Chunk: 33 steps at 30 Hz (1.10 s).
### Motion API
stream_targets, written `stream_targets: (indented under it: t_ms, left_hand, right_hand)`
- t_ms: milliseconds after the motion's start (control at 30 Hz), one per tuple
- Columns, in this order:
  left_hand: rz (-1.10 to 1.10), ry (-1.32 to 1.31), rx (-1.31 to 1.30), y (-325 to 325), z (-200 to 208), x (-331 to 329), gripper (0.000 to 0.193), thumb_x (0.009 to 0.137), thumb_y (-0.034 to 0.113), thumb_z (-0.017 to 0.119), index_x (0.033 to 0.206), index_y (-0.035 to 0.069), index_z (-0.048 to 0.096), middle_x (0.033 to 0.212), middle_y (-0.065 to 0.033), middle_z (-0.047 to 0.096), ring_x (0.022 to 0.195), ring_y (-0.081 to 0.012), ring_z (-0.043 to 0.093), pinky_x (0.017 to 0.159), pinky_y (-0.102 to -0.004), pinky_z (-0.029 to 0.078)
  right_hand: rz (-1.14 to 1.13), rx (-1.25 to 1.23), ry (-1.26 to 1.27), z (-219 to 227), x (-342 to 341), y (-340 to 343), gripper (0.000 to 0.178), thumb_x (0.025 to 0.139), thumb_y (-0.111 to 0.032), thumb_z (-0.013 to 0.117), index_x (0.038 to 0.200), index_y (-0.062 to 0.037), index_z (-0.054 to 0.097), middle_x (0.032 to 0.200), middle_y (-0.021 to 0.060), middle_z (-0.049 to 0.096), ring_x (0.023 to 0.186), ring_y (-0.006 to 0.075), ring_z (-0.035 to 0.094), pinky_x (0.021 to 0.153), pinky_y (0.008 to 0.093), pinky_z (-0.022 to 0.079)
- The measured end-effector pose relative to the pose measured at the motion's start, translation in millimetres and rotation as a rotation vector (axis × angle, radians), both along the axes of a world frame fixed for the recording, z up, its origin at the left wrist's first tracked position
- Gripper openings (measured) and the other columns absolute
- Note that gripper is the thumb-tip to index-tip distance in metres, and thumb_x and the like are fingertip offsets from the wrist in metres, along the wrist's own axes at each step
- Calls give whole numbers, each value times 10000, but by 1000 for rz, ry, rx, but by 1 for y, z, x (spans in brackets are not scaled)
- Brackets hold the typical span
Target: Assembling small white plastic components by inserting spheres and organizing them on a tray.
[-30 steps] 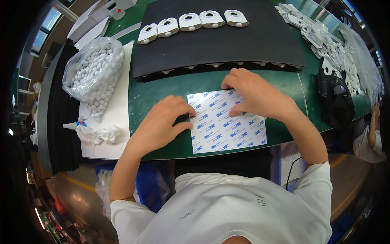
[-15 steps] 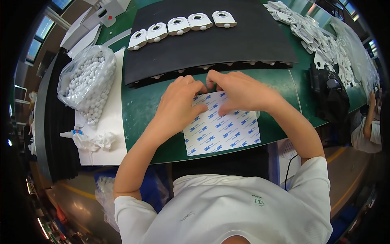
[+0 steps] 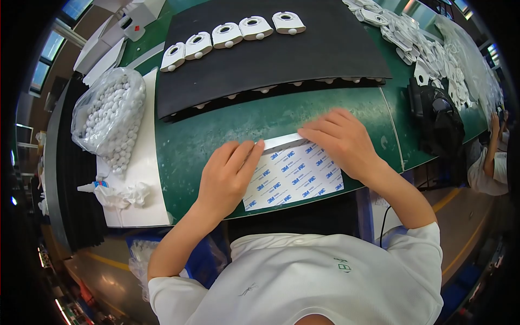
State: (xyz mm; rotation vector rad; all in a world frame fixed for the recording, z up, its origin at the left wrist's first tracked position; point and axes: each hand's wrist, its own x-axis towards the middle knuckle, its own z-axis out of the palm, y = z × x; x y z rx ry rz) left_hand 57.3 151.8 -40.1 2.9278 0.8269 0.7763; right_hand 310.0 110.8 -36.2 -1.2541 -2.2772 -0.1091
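A white sheet with a repeated blue print [image 3: 295, 176], which looks like adhesive backing, lies at the near edge of the green table [image 3: 216, 124]. Its far edge is turned up and shows a plain white strip [image 3: 283, 142]. My left hand [image 3: 230, 173] is closed on the left end of that strip, fingertips together. At the strip's right end is my right hand [image 3: 341, 143], with thumb and fingers pinched at the edge; its outer fingers are blurred by motion.
Beyond my hands a black foam board [image 3: 281, 59] carries a row of several white housings [image 3: 226, 35]. To the left are a bag of white balls [image 3: 116, 108], crumpled tissue [image 3: 135, 194] and a glue bottle [image 3: 92, 186]. A pile of white parts [image 3: 411, 43] and a black bag [image 3: 441, 111] are right.
My hands have moved apart along the sheet's far edge, the right one going right. That edge, flat before, is now turned up as a white strip. The view has shifted slightly.
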Motion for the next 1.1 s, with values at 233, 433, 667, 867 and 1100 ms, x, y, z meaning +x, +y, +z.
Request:
stream_targets:
  t_ms: [233,433,667,867,1100]
  left_hand:
    - [12,13,-50,-9,1,-15,396,718,55,674,1104,-6,609,1119,-110,600,984,-269,561,822,-367,477]
    - [63,28,-192,-11,-1,-28,446,781,73,637,1216,19,556,1238,-116,564,1090,-319,527,918,-404,433]
    - [210,40,-252,-11,1,-31,504,819,86,597,1297,-8,465,1299,-156,506,1192,-360,445,998,-431,356]
    - [294,168,-129,-10,15,-28,477,845,107,555,1290,-35,458,1371,-176,426,1264,-360,386,1047,-444,296]
    - [-165,269,-398,2,14,13,613,851,331,594,1321,-22,419,1414,-164,375,1331,-336,315,1091,-461,241]
  right_hand:
    - [-27,60,-8,-4,13,-22,321,693,-61,627,1012,-30,639,1043,85,655,926,239,614,797,352,497]
    - [-88,50,8,-7,21,-30,326,701,-15,635,1027,-21,638,1057,95,652,950,248,611,816,359,497]
    - [-250,-25,94,-7,27,-33,335,750,-23,677,1079,-3,618,1083,120,640,962,292,602,815,339,495]
    - [-428,-63,102,7,16,-38,410,744,-10,674,1144,-3,585,1166,154,599,1068,322,559,910,367,447]
    - [38,-398,145,2,-34,-27,607,772,-171,656,1318,-20,438,1380,150,421,1298,298,376,1061,441,296]
